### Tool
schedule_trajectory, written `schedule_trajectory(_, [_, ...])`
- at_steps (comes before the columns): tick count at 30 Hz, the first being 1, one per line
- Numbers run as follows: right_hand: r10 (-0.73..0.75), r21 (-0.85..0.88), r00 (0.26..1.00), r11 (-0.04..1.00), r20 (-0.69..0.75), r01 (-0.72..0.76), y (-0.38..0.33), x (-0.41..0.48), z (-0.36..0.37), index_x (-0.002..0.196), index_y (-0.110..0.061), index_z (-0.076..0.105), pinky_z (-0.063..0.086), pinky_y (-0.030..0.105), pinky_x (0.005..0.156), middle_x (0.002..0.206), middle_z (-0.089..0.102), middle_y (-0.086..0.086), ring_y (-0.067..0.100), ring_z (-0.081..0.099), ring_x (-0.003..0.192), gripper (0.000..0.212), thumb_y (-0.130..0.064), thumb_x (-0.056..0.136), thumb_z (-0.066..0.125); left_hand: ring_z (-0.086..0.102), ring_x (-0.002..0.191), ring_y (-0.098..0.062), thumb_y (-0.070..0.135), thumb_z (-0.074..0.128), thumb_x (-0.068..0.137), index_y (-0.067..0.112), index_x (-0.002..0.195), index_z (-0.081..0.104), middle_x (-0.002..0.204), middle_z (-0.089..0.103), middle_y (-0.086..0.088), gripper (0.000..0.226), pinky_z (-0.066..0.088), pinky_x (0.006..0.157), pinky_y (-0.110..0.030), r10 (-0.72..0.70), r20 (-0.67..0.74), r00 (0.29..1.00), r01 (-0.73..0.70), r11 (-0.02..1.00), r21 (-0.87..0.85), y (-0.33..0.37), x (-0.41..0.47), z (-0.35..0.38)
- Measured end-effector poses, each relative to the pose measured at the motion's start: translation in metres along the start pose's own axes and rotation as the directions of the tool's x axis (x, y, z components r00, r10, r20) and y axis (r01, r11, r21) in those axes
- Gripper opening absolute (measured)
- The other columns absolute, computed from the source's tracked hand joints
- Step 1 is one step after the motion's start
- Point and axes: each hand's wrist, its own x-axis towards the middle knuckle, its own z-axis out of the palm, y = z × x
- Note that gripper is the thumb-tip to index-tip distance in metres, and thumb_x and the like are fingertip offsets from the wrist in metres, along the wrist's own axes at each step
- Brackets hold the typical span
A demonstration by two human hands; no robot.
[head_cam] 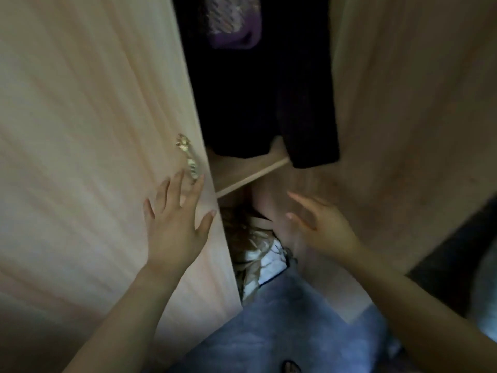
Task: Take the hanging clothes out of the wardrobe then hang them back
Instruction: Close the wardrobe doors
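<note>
Meanwhile both grips are released: left hand flat on door, right hand below dark clothes.

Hanging clothes between left door and right door, over shelf (bundle underneath)

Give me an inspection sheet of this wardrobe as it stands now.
Surface: pale wooden wardrobe shelf, front edge bare.
Job's things: black hanging garment inside, above the shelf; purple patterned garment at the top.
Clutter: brown-and-white patterned fabric bundled below the shelf.
Hands: left hand flat on the pale wooden left door, just below its gold ornate handle; right hand open, holding nothing.
Cables: nothing seen.
Surroundings: wooden right door open; blue floor covering below.
</note>
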Motion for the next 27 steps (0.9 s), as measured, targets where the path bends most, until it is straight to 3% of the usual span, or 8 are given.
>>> schedule_trajectory(4, [0.188, -0.155, 0.978, 0.968, -0.089, -0.2, 0.042, -0.075, -0.053, 0.132, -0.015, 0.053, 0.032, 0.017, 0.094, 0.128, 0.058, 0.007, 0.024, 0.055, 0.115, 0.048, -0.028, 0.087, 0.064, 0.039, 0.131, -0.032, 0.05, 0.044, 0.086, 0.027, 0.14, 0.04, 0.144, 0.042, -0.008, 0.059, 0.039, 0.098, -0.06, 0.15, 0.181, 0.972, -0.12, 0.979, -0.167, 0.061, -0.012, 0.023])
schedule_trajectory(7, [0.276, -0.222, 0.948, 0.926, -0.157, -0.306, 0.07, -0.11, -0.1, 0.13, -0.013, 0.054, 0.031, 0.015, 0.099, 0.132, 0.056, 0.006, 0.022, 0.054, 0.118, 0.048, -0.025, 0.085, 0.067, 0.046, 0.126, -0.032, 0.047, 0.047, 0.082, 0.025, 0.137, 0.045, 0.14, 0.048, -0.008, 0.059, 0.043, 0.097, -0.057, 0.272, 0.242, 0.931, -0.205, 0.942, -0.267, 0.11, -0.018, 0.037])
schedule_trajectory(12, [0.272, -0.26, 0.902, 0.894, -0.334, -0.365, 0.111, -0.123, -0.181, 0.129, -0.012, 0.055, 0.037, 0.033, 0.103, 0.133, 0.053, 0.011, 0.028, 0.051, 0.121, 0.048, -0.021, 0.084, 0.068, 0.049, 0.125, -0.032, 0.048, 0.043, 0.082, 0.023, 0.137, 0.047, 0.136, 0.052, -0.011, 0.06, 0.043, 0.099, -0.051, 0.422, 0.238, 0.875, -0.308, 0.864, -0.399, 0.187, -0.016, 0.052])
schedule_trajectory(17, [0.277, -0.173, 0.858, 0.908, -0.433, -0.381, 0.156, -0.085, -0.244, 0.139, -0.015, 0.041, 0.03, 0.018, 0.097, 0.14, 0.046, 0.002, 0.015, 0.043, 0.126, 0.056, -0.026, 0.088, 0.062, 0.038, 0.134, -0.021, 0.062, 0.022, 0.079, 0.028, 0.141, 0.04, 0.145, 0.043, -0.002, 0.073, 0.035, 0.107, -0.041, 0.447, 0.218, 0.868, -0.316, 0.834, -0.453, 0.261, 0.001, 0.067])
schedule_trajectory(20, [0.279, -0.091, 0.866, 0.935, -0.414, -0.344, 0.192, -0.057, -0.264, 0.145, -0.022, 0.03, 0.037, 0.026, 0.103, 0.143, 0.042, -0.003, 0.011, 0.042, 0.127, 0.067, -0.031, 0.087, 0.062, 0.042, 0.131, -0.02, 0.061, 0.027, 0.081, 0.026, 0.137, 0.047, 0.142, 0.047, -0.001, 0.069, 0.039, 0.103, -0.04, 0.398, 0.194, 0.897, -0.282, 0.851, -0.443, 0.299, 0.009, 0.079])
schedule_trajectory(23, [0.196, 0.055, 0.92, 0.98, -0.339, -0.189, 0.216, -0.035, -0.274, 0.145, -0.025, 0.031, 0.047, 0.039, 0.098, 0.135, 0.05, -0.002, 0.012, 0.05, 0.118, 0.067, -0.026, 0.086, 0.062, 0.044, 0.129, -0.021, 0.059, 0.03, 0.082, 0.027, 0.136, 0.047, 0.142, 0.046, -0.001, 0.066, 0.038, 0.101, -0.035, 0.326, 0.202, 0.923, -0.216, 0.877, -0.429, 0.332, 0.015, 0.093])
schedule_trajectory(27, [-0.031, 0.111, 0.946, 0.991, -0.322, 0.07, 0.232, -0.024, -0.278, 0.141, -0.024, 0.034, 0.052, 0.029, 0.09, 0.111, 0.065, -0.002, 0.011, 0.064, 0.1, 0.064, -0.009, 0.086, 0.064, 0.045, 0.128, -0.02, 0.06, 0.032, 0.082, 0.03, 0.136, 0.047, 0.143, 0.045, 0.001, 0.063, 0.04, 0.1, -0.034, 0.213, 0.2, 0.956, -0.115, 0.904, -0.411, 0.364, 0.022, 0.107])
